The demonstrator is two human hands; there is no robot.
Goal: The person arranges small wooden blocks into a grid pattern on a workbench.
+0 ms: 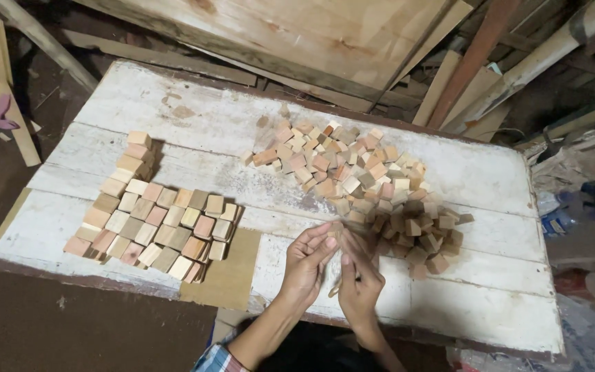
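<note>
Left hand & right hand pinch a thin pale wood strip, fingers closed on it. Best kept low over the white plank tabletop, near the loose block pile.

woodwork shop: rough white plank table, plywood sheet and timber offcuts stacked at far side, sm cut wood blocks piled.
</note>
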